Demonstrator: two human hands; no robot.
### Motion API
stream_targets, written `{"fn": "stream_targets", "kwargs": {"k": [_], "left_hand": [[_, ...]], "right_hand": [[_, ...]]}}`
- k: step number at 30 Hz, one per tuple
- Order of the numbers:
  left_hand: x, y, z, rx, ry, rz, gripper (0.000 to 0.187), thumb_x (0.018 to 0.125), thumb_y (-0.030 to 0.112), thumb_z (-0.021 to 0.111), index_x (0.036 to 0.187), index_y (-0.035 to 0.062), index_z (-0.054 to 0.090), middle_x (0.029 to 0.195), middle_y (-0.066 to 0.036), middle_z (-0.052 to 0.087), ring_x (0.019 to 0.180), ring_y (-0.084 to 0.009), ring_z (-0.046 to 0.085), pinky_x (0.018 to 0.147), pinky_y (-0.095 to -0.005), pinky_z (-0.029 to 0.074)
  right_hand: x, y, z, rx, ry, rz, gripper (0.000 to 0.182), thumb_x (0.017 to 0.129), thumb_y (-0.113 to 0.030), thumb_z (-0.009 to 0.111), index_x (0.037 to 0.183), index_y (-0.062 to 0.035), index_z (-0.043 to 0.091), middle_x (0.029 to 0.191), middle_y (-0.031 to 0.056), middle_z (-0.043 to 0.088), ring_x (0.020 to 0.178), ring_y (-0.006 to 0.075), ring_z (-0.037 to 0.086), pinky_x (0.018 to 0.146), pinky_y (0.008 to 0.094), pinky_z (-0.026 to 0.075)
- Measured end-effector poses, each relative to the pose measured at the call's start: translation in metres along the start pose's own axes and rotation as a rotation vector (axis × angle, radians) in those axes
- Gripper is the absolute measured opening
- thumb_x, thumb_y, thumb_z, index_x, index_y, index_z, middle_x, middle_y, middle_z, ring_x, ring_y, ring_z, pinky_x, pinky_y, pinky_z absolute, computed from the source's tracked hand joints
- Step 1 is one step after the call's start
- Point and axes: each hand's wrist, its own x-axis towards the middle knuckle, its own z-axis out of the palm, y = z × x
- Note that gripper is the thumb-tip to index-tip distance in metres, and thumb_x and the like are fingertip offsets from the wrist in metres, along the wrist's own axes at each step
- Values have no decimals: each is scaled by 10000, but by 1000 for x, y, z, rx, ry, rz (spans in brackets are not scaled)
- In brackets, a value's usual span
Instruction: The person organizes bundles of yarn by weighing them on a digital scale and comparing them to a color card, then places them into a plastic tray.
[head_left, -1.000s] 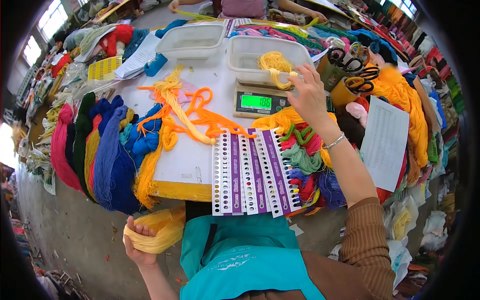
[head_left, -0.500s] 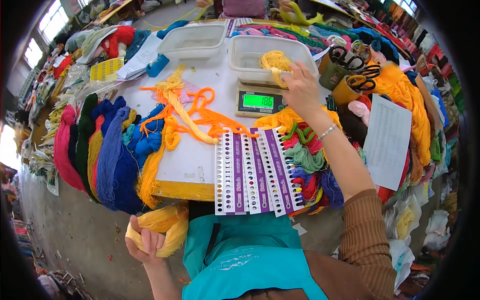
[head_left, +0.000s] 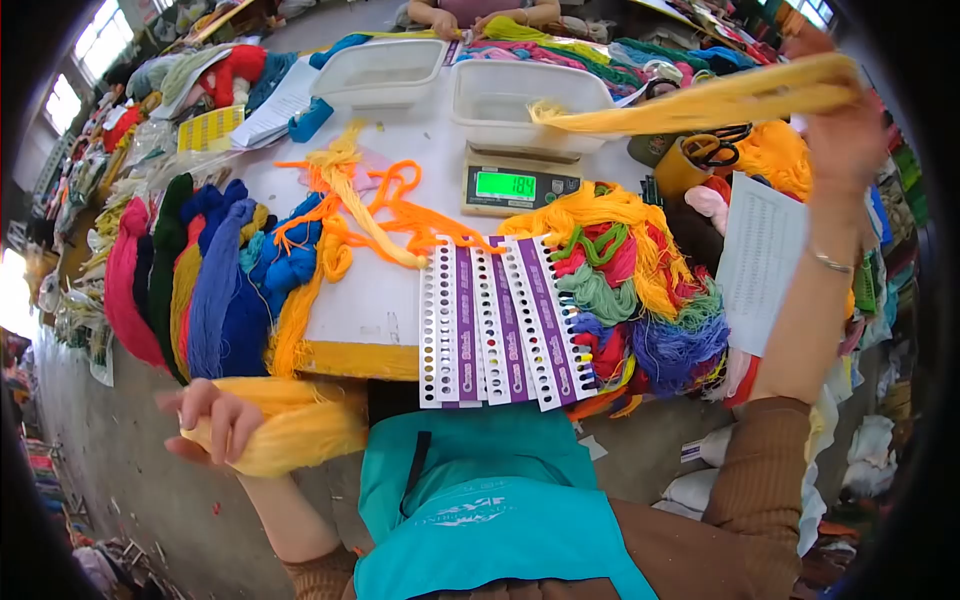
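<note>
At the lower left, my left hand is closed around a looped pale yellow skein of thread hanging in front of the table edge. My right hand, blurred, is raised at the upper right. It grips one end of a long yellow thread bundle, whose loose end hangs over a white plastic tub. That tub rests on a digital scale with a lit green display. Colour cards with purple strips lie at the near table edge.
Orange cord and yellow thread lie mid-table. Coloured skeins hang at the left edge; a tangled thread pile is at right. Another tub, scissors in holders and a printed sheet are around. Another person's hands are opposite.
My right hand has lifted the yellow thread bundle up and rightward from the tub, stretching it out. My left hand has moved up and left with its skein. The scale reading has changed slightly.
</note>
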Motion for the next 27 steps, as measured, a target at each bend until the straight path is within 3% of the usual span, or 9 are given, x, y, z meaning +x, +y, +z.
{"fn": "stream_targets", "kwargs": {"k": [1,2,4,7,8,11,12,19,27], "left_hand": [[12,-3,5,48,-68,1,672,918,145,696,1502,143,362,1028,-32,550,590,-66,512,490,-185,429],[20,-2,9,78,-82,-4,921,924,151,689,1595,201,60,967,-37,575,481,-64,477,447,-190,406],[35,-10,11,-5,-129,-61,915,932,175,683,1595,216,52,957,-39,579,468,-65,468,439,-190,397],[43,-9,-1,109,-108,-101,819,954,215,653,1588,159,137,933,-33,573,480,-63,467,435,-209,387],[41,-3,-13,255,-73,-148,562,970,228,616,1471,73,412,923,-30,559,503,-71,463,455,-214,376],[53,-29,1,1051,157,-240,137,945,142,592,953,24,660,816,-22,551,541,-75,459,512,-206,350],[57,-44,3,1202,182,-266,133,941,125,589,953,20,669,817,-29,574,553,-68,456,521,-209,358],[68,-140,-16,1535,77,-712,378,861,86,696,1238,89,664,1144,-46,587,770,-85,579,730,-259,504],[55,-168,-55,1645,-93,-668,189,909,149,690,1044,19,666,1034,-51,610,938,-182,593,851,-324,493]], "right_hand": [[2,-14,24,-93,358,-138,227,944,-136,585,1066,40,659,1040,130,652,912,134,598,719,214,444],[7,-21,21,-91,355,-126,227,944,-136,585,1066,40,659,1040,130,652,912,134,598,719,214,444],[23,-40,-13,-102,57,56,254,958,-164,572,1075,44,660,954,92,622,815,111,544,661,212,405],[37,-51,-49,-107,-393,314,298,979,-206,553,1087,50,661,826,35,576,669,77,463,575,209,347],[29,-33,-53,-145,-362,357,301,986,-227,548,1075,35,667,769,0,520,620,65,387,553,219,314],[-42,59,-10,-384,-271,457,256,952,-296,596,999,-61,688,716,-51,525,552,21,337,541,200,294],[-77,93,39,-341,-90,409,237,923,-293,617,978,-76,694,751,-46,615,538,9,379,526,178,317],[-192,198,122,-270,-785,984,126,909,-160,683,946,-41,702,744,-55,592,623,10,460,538,192,345],[-217,228,129,-90,-654,1261,148,937,-166,653,940,-18,663,870,54,703,648,41,571,567,194,452]]}}
